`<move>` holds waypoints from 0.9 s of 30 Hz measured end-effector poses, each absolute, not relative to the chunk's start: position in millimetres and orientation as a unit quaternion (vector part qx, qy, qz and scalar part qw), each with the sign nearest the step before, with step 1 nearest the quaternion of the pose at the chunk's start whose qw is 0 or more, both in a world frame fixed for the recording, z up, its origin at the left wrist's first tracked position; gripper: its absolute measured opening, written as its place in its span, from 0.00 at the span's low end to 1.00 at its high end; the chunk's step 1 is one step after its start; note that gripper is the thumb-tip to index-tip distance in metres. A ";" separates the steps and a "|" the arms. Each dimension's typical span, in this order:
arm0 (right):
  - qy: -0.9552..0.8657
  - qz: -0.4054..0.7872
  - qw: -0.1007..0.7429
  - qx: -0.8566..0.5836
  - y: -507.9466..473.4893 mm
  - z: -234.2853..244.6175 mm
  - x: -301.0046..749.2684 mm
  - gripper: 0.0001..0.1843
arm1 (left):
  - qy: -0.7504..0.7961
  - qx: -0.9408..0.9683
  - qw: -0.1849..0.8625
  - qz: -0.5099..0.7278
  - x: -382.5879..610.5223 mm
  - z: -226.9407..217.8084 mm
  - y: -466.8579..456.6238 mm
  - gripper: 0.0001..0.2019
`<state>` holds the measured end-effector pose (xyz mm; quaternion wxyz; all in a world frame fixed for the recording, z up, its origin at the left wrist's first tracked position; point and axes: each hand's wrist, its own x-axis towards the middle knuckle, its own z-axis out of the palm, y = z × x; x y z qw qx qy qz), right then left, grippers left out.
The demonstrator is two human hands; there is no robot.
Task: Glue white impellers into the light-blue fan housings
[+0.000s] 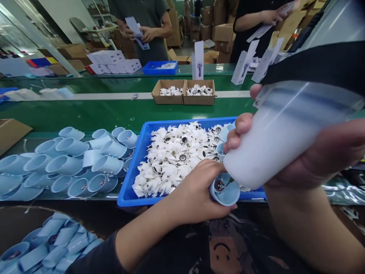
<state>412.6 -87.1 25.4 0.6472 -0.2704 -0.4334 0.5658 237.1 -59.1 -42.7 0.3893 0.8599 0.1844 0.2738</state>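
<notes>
My left hand (199, 194) is closed around a light blue plastic cup-shaped housing (231, 198), its mouth tilted towards me. Inside that housing sits a small dark round part with coppery spots, perhaps a motor. In my right hand (308, 160) is a thick frosted-white cylindrical tool (270, 140) with a black band, slanting down from the upper right. A thin dark tip shows below the tool's lower end, at the housing's mouth; where it touches is hidden. Behind both hands is a blue tray (134, 160) heaped with small white fan blades (171, 156).
Blue housings (65, 165) lie piled left of the tray, with more in a container (57, 243) at lower left. Two cardboard boxes (168, 99) of white parts stand on the green conveyor (114, 110). Two people across handle white boxes (135, 32); a small blue tray (159, 67) lies there.
</notes>
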 end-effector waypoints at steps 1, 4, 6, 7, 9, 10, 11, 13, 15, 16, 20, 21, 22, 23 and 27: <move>-0.433 0.556 0.652 -0.277 -87.5 23.9 411.4 0.33 | 0.184 0.854 0.403 0.271 239.0 -41.4 -60.3 0.25; -0.424 0.526 0.670 -0.308 -91.3 21.7 411.4 0.33 | 0.189 0.838 0.438 0.267 245.5 -38.5 -64.1 0.21; -0.417 0.522 0.670 -0.324 -94.3 21.0 413.1 0.33 | 0.186 0.830 0.451 0.271 250.0 -37.7 -66.0 0.19; -0.411 0.519 0.673 -0.329 -95.5 20.7 414.0 0.32 | 0.184 0.826 0.457 0.273 252.2 -37.5 -66.7 0.19; -0.408 0.507 0.680 -0.337 -97.2 19.8 416.1 0.32 | 0.180 0.823 0.466 0.272 256.1 -37.0 -67.7 0.19; -0.410 0.499 0.682 -0.344 -97.8 19.2 417.1 0.33 | 0.181 0.822 0.467 0.272 257.8 -36.7 -68.0 0.19; -0.414 0.490 0.683 -0.350 -98.4 18.6 418.2 0.34 | 0.182 0.820 0.468 0.273 259.2 -36.2 -68.2 0.19; -0.424 0.472 0.683 -0.362 -99.5 17.5 420.5 0.29 | 0.182 0.818 0.472 0.276 260.9 -35.2 -68.5 0.19; -0.434 0.472 0.675 -0.364 -100.5 16.5 422.6 0.23 | 0.188 0.814 0.475 0.277 261.0 -34.3 -68.8 0.19; -0.437 0.474 0.673 -0.363 -100.8 16.1 423.3 0.21 | 0.192 0.813 0.476 0.275 260.6 -34.1 -68.9 0.19; -0.424 0.481 0.682 -0.352 -97.0 14.7 419.6 0.27 | 0.205 0.817 0.470 0.265 259.7 -34.3 -69.5 0.19; -0.421 0.480 0.684 -0.351 -94.9 14.6 417.5 0.30 | 0.206 0.818 0.469 0.263 260.1 -34.5 -69.6 0.19; -0.421 0.481 0.684 -0.351 -92.7 14.6 415.9 0.34 | 0.208 0.818 0.469 0.260 260.5 -34.8 -69.6 0.19; -0.421 0.483 0.683 -0.350 -90.9 14.8 415.7 0.36 | 0.210 0.817 0.469 0.260 260.5 -35.2 -69.4 0.19; -0.438 0.484 0.671 -0.352 -98.4 13.1 445.1 0.42 | 0.255 0.821 0.444 0.254 245.4 -40.6 -63.9 0.26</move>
